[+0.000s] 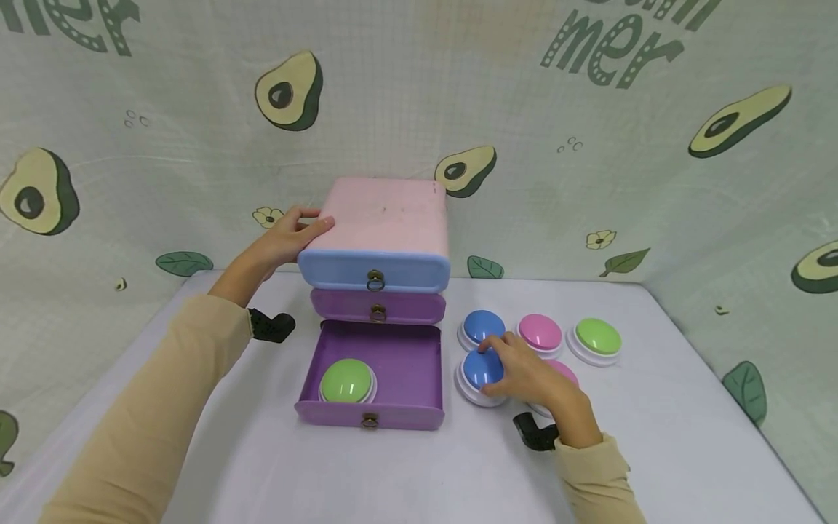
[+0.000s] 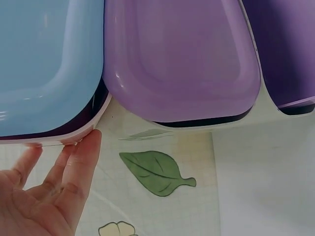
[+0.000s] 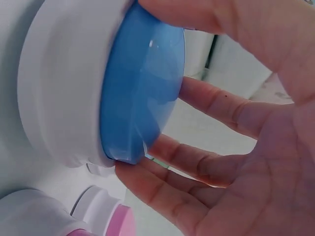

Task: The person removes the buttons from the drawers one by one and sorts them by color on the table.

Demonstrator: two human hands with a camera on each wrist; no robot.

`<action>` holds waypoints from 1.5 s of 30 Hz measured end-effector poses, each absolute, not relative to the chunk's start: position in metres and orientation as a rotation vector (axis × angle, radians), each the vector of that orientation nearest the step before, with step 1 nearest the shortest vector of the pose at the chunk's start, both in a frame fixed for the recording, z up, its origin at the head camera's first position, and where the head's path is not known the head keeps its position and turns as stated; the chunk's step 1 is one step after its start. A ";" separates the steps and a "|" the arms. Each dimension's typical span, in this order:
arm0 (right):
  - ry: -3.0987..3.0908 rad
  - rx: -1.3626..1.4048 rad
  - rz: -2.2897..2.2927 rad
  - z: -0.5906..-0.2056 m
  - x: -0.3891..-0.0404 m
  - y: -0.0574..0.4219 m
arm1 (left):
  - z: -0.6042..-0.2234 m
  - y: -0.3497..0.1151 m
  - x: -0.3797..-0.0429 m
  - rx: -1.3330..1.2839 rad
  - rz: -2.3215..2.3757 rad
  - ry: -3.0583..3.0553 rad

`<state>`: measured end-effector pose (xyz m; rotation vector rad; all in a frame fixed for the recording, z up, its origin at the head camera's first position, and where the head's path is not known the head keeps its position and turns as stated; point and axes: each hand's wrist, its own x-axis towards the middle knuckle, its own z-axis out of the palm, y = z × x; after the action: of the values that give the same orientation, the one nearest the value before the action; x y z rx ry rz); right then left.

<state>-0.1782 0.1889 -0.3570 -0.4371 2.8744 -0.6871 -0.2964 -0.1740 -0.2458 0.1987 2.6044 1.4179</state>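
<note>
My right hand is at the nearer blue push button, thumb and fingertips spread around its dome. In the right wrist view the fingers touch the edge of that blue dome above its white base. My left hand rests against the upper left side of a small drawer cabinet with a pink top. Its fingertips touch the casing beside the blue drawer front in the left wrist view. The bottom purple drawer is pulled out, and a green push button sits inside it.
Behind the gripped button stands another blue button. Pink buttons and a green one are to its right; one pink button is partly hidden by my right hand. The middle purple drawer is shut. A patterned cloth hangs behind the white table.
</note>
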 end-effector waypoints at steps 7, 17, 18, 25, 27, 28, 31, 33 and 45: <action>2.839 -0.368 -0.652 -0.360 -0.178 0.188 | -0.246 -0.175 -0.297 0.201 1.412 2.609; 2.830 -0.324 -0.648 -0.359 -0.177 0.185 | -0.247 -0.173 -0.298 0.173 1.419 2.610; 2.828 -0.318 -0.647 -0.359 -0.177 0.185 | -0.247 -0.174 -0.298 0.173 1.417 2.611; 2.819 -0.289 -0.644 -0.358 -0.177 0.183 | -0.247 -0.174 -0.298 0.170 1.412 2.621; 2.817 -0.283 -0.639 -0.357 -0.177 0.183 | -0.247 -0.174 -0.298 0.170 1.410 2.622; 2.816 -0.280 -0.638 -0.357 -0.177 0.183 | -0.247 -0.174 -0.298 0.170 1.408 2.623; 2.808 -0.268 -0.639 -0.357 -0.177 0.183 | -0.247 -0.174 -0.298 0.173 1.400 2.624; 2.802 -0.261 -0.642 -0.357 -0.176 0.182 | -0.247 -0.174 -0.298 0.176 1.397 2.624; 2.859 -0.299 -0.598 -0.349 -0.173 0.176 | -0.247 -0.173 -0.299 0.176 1.396 2.626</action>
<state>-0.1732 0.1760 -0.3493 -0.2991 2.8591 -0.5978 -0.2992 -0.1727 -0.2472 0.1757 2.6262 1.3960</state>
